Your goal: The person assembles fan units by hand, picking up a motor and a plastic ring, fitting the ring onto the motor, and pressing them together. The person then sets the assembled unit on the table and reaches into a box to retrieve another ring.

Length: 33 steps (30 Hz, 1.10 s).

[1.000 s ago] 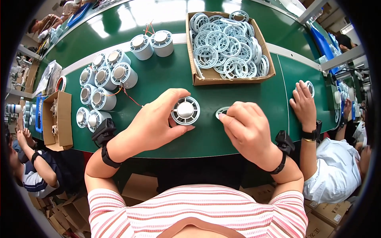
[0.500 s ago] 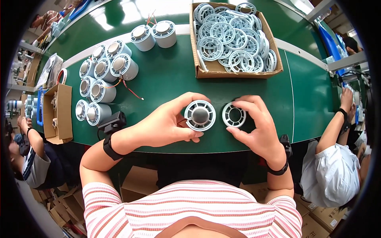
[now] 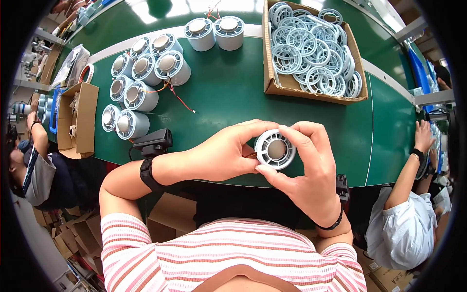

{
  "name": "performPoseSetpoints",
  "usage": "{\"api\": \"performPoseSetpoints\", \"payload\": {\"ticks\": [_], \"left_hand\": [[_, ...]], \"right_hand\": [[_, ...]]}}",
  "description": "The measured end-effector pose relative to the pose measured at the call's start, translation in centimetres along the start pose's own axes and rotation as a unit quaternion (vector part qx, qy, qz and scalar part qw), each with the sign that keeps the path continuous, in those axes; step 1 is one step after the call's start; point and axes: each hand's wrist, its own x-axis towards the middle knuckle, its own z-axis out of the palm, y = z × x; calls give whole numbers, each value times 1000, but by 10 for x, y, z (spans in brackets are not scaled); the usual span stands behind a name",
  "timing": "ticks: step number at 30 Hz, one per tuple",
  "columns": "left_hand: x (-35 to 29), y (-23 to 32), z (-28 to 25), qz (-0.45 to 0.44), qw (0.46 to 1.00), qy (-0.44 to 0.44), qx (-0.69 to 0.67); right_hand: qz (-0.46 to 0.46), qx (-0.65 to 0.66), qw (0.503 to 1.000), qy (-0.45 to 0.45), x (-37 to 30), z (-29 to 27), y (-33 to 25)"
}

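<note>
In front of my body, my left hand is closed round the side of a pale cylindrical motor, its grey domed centre facing up. Thin orange-red wires come out beside the left thumb. A pale spoked plastic ring lies on the motor's top face, around the dome. Fingers and thumb of my right hand pinch the ring's edge from the right. Whether the ring sits fully flush cannot be made out. The motor's lower body is hidden by my hands.
A cardboard box full of similar loose rings stands at the back right. Several motors cluster at the left, with two more behind. Left of them is a smaller carton. Co-workers sit at both sides.
My right hand has brought the ring leftward onto the motor; before, the two were apart. My left hand has moved right with the motor. The whole view has shifted slightly.
</note>
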Motion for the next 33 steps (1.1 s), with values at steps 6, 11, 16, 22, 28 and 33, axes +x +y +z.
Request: {"api": "performPoseSetpoints", "payload": {"ticks": [6, 11, 16, 22, 28, 33], "left_hand": [[0, 2, -2, 9, 1000, -9, 13], [0, 10, -5, 3, 999, -20, 46], [0, 11, -16, -93, 991, -83, -43], [4, 17, -20, -88, 977, -97, -169], [1, 19, -25, -146, 967, -81, -195], [-6, 14, -18, -58, 983, -64, -160]], "right_hand": [[-5, 3, 999, -32, 7, -4, -1], [-5, 24, 998, -62, 10, -10, 0], [23, 39, 997, -64, 8, -11, 0], [39, 36, 996, -72, 8, -12, 0], [31, 43, 996, -66, 9, -9, 1], [-74, -20, 993, -91, 10, -5, 0]]}}
